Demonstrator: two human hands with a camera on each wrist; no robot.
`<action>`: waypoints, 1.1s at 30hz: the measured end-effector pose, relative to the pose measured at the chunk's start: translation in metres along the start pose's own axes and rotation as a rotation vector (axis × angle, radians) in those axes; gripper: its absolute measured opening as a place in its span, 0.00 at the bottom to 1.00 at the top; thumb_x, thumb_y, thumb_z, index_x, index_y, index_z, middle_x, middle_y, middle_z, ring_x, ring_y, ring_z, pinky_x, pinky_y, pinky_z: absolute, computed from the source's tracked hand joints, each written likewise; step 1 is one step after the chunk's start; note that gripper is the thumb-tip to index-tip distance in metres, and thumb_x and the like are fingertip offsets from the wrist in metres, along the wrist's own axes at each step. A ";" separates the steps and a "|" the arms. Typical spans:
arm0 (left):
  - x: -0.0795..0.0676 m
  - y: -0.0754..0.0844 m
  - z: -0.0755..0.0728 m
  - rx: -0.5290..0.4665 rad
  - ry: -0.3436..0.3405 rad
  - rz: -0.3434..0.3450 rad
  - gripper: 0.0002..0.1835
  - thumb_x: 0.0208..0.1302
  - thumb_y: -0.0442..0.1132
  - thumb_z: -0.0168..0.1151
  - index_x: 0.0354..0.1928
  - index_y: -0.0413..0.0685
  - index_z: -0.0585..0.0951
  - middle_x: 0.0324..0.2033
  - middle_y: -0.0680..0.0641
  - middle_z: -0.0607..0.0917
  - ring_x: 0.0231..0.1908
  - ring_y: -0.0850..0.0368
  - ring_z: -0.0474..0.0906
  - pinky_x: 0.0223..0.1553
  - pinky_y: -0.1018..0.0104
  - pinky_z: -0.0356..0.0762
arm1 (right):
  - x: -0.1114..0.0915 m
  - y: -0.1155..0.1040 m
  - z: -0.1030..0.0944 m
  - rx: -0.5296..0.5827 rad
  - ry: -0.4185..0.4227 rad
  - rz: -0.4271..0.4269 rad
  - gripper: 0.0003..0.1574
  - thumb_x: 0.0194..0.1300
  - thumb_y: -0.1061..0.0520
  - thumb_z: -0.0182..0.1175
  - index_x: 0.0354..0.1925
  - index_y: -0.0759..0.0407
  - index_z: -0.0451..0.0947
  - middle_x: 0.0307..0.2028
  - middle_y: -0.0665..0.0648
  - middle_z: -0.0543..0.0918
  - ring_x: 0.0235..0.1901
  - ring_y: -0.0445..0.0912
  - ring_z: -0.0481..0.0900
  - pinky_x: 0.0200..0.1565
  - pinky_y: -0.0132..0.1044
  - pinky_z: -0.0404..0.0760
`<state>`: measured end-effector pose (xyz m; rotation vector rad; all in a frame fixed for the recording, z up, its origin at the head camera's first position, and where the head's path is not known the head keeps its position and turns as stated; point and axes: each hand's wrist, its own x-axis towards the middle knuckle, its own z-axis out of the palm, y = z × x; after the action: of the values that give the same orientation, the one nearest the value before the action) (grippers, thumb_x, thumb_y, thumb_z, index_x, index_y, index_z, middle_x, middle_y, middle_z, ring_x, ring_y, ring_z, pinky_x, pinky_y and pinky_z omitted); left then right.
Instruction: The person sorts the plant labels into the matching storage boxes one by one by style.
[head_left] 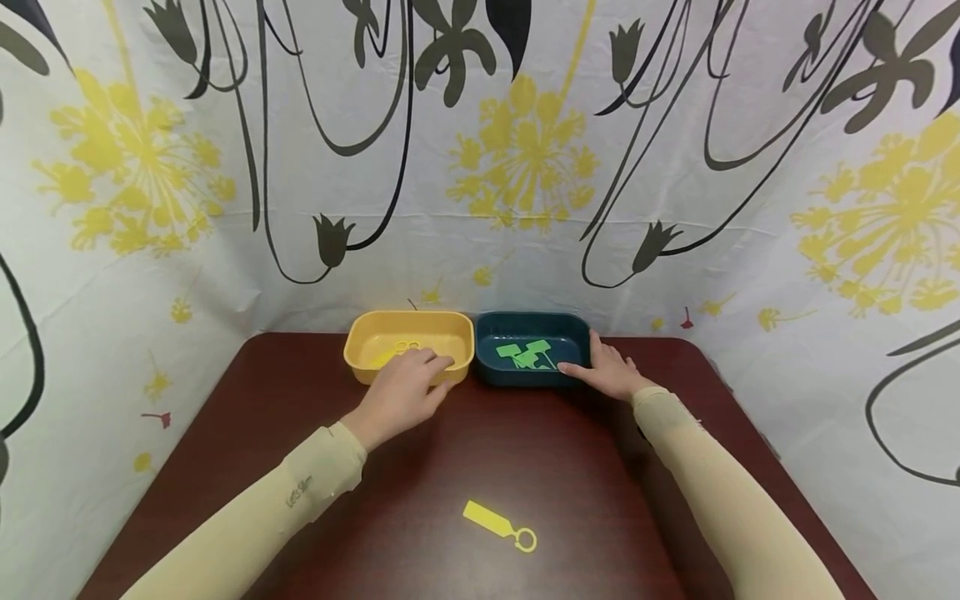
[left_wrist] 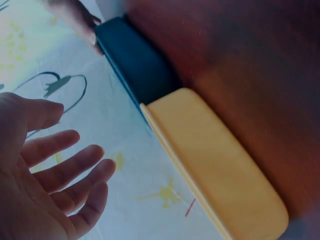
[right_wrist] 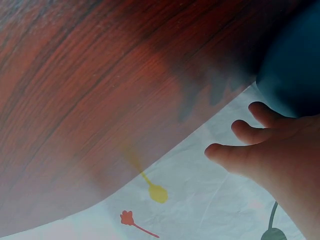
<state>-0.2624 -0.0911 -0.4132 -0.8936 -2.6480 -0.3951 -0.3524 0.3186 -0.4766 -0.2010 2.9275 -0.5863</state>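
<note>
My left hand (head_left: pixel 405 387) hovers over the front of the yellow bin (head_left: pixel 360 333), its loosely bent fingers holding nothing. In the left wrist view the left hand (left_wrist: pixel 65 170) shows its spread fingers beside the yellow bin (left_wrist: pixel 200 150). Inside that bin lie yellow tags (head_left: pixel 390 354), partly hidden by the hand. At the right end of the teal bin (head_left: pixel 525 377) rests my right hand (head_left: pixel 611 372), thumb at the front rim and fingers along the side. Green plastic tags (head_left: pixel 528 354) lie inside the teal bin. A yellow tag with a ring end (head_left: pixel 489 518) lies nearer on the table.
Both bins stand side by side at the far edge of the dark red-brown table (head_left: pixel 555 467). Behind them hangs a white patterned cloth (head_left: pixel 465 250) with flowers, which also runs along the left and right sides.
</note>
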 end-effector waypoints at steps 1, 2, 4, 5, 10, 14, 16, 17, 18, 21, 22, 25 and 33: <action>-0.002 0.001 0.001 -0.001 -0.003 0.001 0.19 0.68 0.49 0.66 0.57 0.51 0.83 0.41 0.53 0.82 0.37 0.57 0.74 0.42 0.63 0.75 | 0.000 0.000 -0.001 0.002 0.001 0.000 0.81 0.56 0.11 0.45 0.79 0.64 0.26 0.77 0.71 0.44 0.75 0.67 0.43 0.65 0.75 0.39; -0.003 0.002 0.003 -0.004 -0.004 0.005 0.19 0.68 0.50 0.66 0.57 0.52 0.83 0.41 0.53 0.82 0.37 0.58 0.73 0.42 0.64 0.75 | -0.001 -0.001 -0.001 0.003 0.003 0.000 0.81 0.56 0.11 0.45 0.79 0.64 0.26 0.77 0.71 0.44 0.75 0.67 0.43 0.65 0.75 0.39; -0.007 0.004 0.005 -0.005 -0.004 0.011 0.19 0.68 0.52 0.65 0.57 0.54 0.83 0.41 0.53 0.81 0.37 0.59 0.72 0.41 0.66 0.74 | -0.001 -0.001 -0.001 0.005 0.008 -0.003 0.81 0.57 0.12 0.46 0.79 0.64 0.26 0.77 0.71 0.45 0.75 0.67 0.43 0.65 0.75 0.39; -0.009 0.006 0.006 -0.010 -0.004 0.014 0.20 0.68 0.52 0.65 0.58 0.54 0.82 0.41 0.54 0.81 0.37 0.59 0.72 0.41 0.66 0.74 | -0.001 -0.002 -0.001 0.009 0.011 -0.004 0.80 0.57 0.12 0.46 0.79 0.64 0.27 0.77 0.71 0.45 0.75 0.67 0.44 0.65 0.75 0.39; -0.020 0.011 0.013 -0.027 -0.004 0.024 0.24 0.67 0.52 0.66 0.62 0.56 0.81 0.47 0.54 0.80 0.42 0.59 0.74 0.45 0.65 0.76 | 0.000 -0.001 0.000 0.008 0.010 -0.005 0.80 0.58 0.12 0.46 0.79 0.65 0.27 0.77 0.72 0.46 0.75 0.68 0.44 0.65 0.76 0.39; -0.028 0.016 0.019 -0.045 -0.027 0.029 0.25 0.66 0.52 0.68 0.63 0.55 0.81 0.50 0.53 0.79 0.47 0.59 0.73 0.51 0.62 0.76 | 0.000 -0.001 0.000 0.008 0.006 -0.002 0.80 0.57 0.12 0.46 0.79 0.65 0.26 0.77 0.72 0.45 0.75 0.68 0.43 0.65 0.76 0.39; -0.032 0.019 0.021 -0.053 -0.046 0.044 0.25 0.66 0.52 0.68 0.63 0.55 0.80 0.51 0.53 0.79 0.49 0.57 0.73 0.51 0.60 0.76 | -0.001 -0.001 -0.001 0.012 0.005 -0.001 0.80 0.57 0.12 0.46 0.79 0.65 0.26 0.77 0.72 0.45 0.75 0.68 0.43 0.65 0.75 0.39; -0.033 0.020 0.022 -0.053 -0.059 0.052 0.25 0.66 0.53 0.67 0.63 0.55 0.80 0.51 0.52 0.79 0.49 0.57 0.73 0.51 0.59 0.75 | -0.001 -0.002 -0.001 0.011 0.003 0.000 0.80 0.57 0.12 0.46 0.79 0.64 0.26 0.77 0.72 0.45 0.75 0.68 0.43 0.65 0.75 0.39; -0.035 0.022 0.023 -0.050 -0.073 0.059 0.25 0.67 0.54 0.66 0.63 0.55 0.80 0.51 0.52 0.78 0.50 0.56 0.73 0.51 0.58 0.75 | -0.001 -0.002 -0.002 0.010 0.001 0.001 0.80 0.58 0.12 0.45 0.79 0.64 0.25 0.77 0.72 0.44 0.75 0.68 0.43 0.65 0.75 0.39; -0.039 0.027 0.026 -0.049 -0.121 0.077 0.26 0.68 0.57 0.64 0.63 0.56 0.80 0.53 0.52 0.79 0.51 0.55 0.73 0.51 0.56 0.75 | -0.002 -0.002 -0.003 0.007 -0.007 0.006 0.80 0.58 0.12 0.45 0.78 0.64 0.24 0.77 0.72 0.44 0.75 0.68 0.43 0.65 0.75 0.39; -0.040 0.028 0.027 -0.051 -0.135 0.080 0.26 0.68 0.58 0.63 0.63 0.56 0.80 0.53 0.51 0.79 0.51 0.54 0.73 0.51 0.56 0.75 | -0.002 -0.002 -0.003 0.007 -0.010 0.007 0.80 0.58 0.12 0.45 0.78 0.63 0.23 0.77 0.72 0.43 0.75 0.68 0.42 0.65 0.76 0.38; -0.043 0.031 0.030 -0.058 -0.165 0.092 0.27 0.68 0.61 0.62 0.63 0.56 0.81 0.52 0.51 0.79 0.50 0.54 0.73 0.50 0.56 0.75 | -0.003 -0.003 -0.003 0.013 -0.008 0.005 0.80 0.58 0.12 0.45 0.78 0.63 0.23 0.77 0.72 0.43 0.75 0.69 0.42 0.65 0.76 0.38; -0.052 0.041 0.040 -0.085 -0.248 0.150 0.31 0.65 0.65 0.63 0.62 0.55 0.81 0.48 0.53 0.79 0.47 0.57 0.72 0.45 0.59 0.75 | -0.004 -0.003 -0.001 0.018 -0.004 0.003 0.80 0.57 0.12 0.45 0.78 0.65 0.25 0.77 0.72 0.44 0.75 0.69 0.43 0.64 0.76 0.38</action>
<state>-0.2065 -0.0733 -0.4633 -1.2317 -2.7768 -0.3849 -0.3479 0.3164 -0.4741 -0.1961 2.9175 -0.6110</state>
